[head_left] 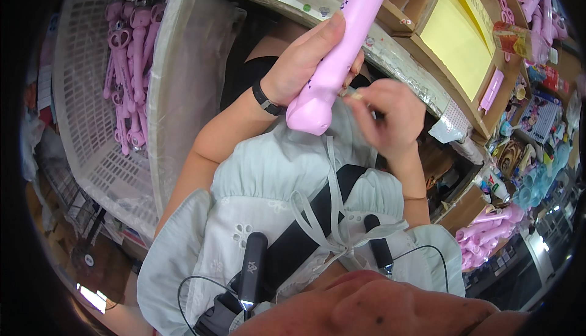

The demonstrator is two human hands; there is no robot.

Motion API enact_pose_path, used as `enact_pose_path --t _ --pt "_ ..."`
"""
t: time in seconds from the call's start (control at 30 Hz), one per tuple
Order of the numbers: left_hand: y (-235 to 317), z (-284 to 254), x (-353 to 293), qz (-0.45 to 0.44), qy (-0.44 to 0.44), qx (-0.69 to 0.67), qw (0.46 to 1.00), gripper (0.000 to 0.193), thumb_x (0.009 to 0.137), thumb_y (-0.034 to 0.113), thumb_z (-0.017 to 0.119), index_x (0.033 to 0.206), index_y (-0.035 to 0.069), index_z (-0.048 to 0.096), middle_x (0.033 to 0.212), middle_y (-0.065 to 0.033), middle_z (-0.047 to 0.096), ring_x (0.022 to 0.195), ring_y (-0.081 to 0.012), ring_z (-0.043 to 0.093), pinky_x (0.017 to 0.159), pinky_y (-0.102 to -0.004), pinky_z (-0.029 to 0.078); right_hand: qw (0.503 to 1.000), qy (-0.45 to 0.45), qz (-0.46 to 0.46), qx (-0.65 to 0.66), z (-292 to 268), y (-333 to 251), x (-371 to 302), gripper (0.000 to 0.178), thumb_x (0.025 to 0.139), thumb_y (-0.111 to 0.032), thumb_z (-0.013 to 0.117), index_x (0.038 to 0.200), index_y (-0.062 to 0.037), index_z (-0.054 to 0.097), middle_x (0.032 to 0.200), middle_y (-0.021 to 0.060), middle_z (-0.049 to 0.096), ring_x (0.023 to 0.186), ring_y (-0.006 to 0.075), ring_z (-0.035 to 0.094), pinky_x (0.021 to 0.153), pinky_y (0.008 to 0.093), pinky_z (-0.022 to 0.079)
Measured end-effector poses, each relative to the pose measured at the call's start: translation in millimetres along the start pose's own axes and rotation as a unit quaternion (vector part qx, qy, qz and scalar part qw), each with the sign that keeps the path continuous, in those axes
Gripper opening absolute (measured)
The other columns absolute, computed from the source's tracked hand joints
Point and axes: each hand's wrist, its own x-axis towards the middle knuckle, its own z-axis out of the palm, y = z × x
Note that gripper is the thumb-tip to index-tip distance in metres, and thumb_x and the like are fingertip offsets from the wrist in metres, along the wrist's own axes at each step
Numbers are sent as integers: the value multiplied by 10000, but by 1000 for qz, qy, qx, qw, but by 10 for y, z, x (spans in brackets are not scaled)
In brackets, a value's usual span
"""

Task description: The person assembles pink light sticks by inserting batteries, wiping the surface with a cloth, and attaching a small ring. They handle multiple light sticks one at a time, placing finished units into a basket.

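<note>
My left hand, with a dark band at its wrist, is wrapped round a long pink plastic handle-shaped piece. The piece slants, its rounded, angular end low over my lap and its other end running out of the top of the view. Small dark marks dot its side. Close by on the right, my right hand is slightly blurred, thumb and fingers pinched together near the piece's edge. Something tiny and pale shows at those fingertips, too small to name.
At my left stands a white slotted plastic basket holding several pink pieces. A workbench edge crosses ahead. On it a cardboard tray holds yellow paper. More pink parts and small clutter lie at the right.
</note>
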Motion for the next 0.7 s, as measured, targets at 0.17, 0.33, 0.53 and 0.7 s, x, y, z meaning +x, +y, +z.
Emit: enact_pose_path --t 0.17,0.33,0.53,0.7 --pt "19 -9 -8 -1 -26 8 1000 503 905 553 422 1003 62 474 749 -52 571 587 -93 545 514 -213 468 1000 -10 16 1 -13 -3 6 268 640 -111 790 830 -92 602 702 44 589 581 197 579 480 285 438" --pt "35 -4 -26 -10 -23 5 1000 487 913 540 417 998 64 472 745 -52 568 585 -90 538 511 -215 463 1000 -7 23 -14 -42 -13 20 250 650 -123 783 824 -107 605 708 43 595 596 202 585 485 294 441" --pt "27 18 -21 1 -15 21 1000 476 917 532 419 993 65 471 744 -54 570 588 -90 539 522 -217 463 997 51 57 -24 9 -2 -6 264 649 -143 787 834 -115 601 707 43 594 587 206 587 477 287 441" --pt "33 24 -30 -1 -18 25 1000 481 916 535 417 992 64 471 745 -56 571 599 -95 545 527 -225 471 997 13 72 -15 -10 5 -23 238 641 -114 788 809 -105 618 715 47 597 593 208 591 496 287 456"
